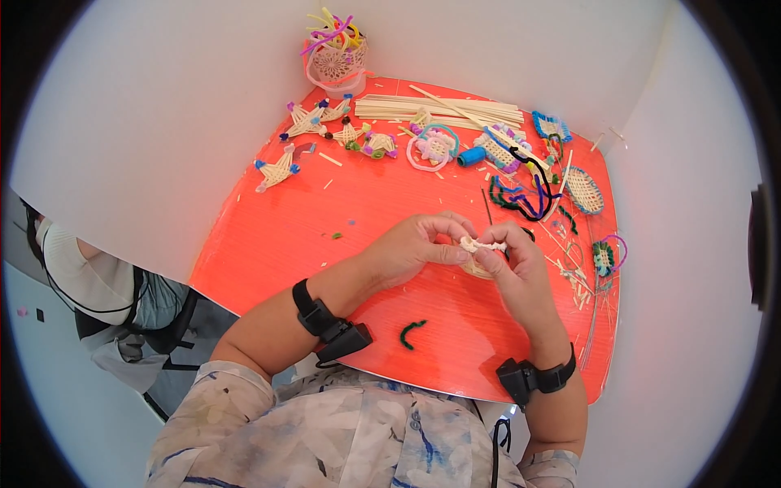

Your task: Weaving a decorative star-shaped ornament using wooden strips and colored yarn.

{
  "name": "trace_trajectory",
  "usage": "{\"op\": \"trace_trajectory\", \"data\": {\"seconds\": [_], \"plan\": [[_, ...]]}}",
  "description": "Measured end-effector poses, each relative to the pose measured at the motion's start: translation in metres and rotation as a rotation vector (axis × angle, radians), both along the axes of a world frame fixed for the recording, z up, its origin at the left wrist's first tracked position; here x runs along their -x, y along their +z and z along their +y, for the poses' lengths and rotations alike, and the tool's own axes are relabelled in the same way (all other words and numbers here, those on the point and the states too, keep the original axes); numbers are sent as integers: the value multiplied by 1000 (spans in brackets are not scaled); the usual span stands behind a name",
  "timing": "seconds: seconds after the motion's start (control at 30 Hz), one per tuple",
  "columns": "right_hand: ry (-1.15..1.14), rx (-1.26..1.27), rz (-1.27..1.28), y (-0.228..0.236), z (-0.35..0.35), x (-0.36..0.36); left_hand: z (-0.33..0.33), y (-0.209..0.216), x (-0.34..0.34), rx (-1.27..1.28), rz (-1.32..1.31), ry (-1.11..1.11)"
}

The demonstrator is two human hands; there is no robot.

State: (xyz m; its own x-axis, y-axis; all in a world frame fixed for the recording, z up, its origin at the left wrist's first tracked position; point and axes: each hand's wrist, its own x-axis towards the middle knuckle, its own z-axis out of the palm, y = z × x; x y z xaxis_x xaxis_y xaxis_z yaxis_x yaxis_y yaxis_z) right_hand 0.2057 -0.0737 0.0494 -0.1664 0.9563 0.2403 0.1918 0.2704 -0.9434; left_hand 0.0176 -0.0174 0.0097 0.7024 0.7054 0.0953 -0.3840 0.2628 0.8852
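Over the right half of the red table, my left hand [423,248] and my right hand [518,260] meet at a small cream woven piece [480,267]. A white fuzzy strip, like a pipe cleaner [482,245], runs along its upper edge. The left thumb and fingers pinch the piece's left side. My right thumb and forefinger close on the strip at the other side. Fingers hide part of the weave. Just beyond the hands, a thin dark stick [486,206] lies on the table. Nearer me is a short dark green pipe cleaner [412,333].
Flat pale strips [439,111] lie along the back. A pink cup [339,70] of coloured pipe cleaners stands far left. Star-shaped woven pieces [278,169], a blue spool [471,157] and an oval woven piece [585,190] are around. A person [85,272] sits beyond the left partition.
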Motion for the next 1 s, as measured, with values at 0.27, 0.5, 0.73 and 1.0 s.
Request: {"op": "trace_trajectory", "data": {"seconds": [0.27,0.5,0.73,1.0], "plan": [[-13,45,-20,-3,1,-5,-3,10,0,-326,224,121],[-75,-128,67,6,-4,7,-5,9,0,-95,79,135],[-36,-324,-308,14,-1,-4,-4,10,-1,25,39,79],[-118,-576,-503,15,-1,-2,-3,5,-3,24,61,64]]}}
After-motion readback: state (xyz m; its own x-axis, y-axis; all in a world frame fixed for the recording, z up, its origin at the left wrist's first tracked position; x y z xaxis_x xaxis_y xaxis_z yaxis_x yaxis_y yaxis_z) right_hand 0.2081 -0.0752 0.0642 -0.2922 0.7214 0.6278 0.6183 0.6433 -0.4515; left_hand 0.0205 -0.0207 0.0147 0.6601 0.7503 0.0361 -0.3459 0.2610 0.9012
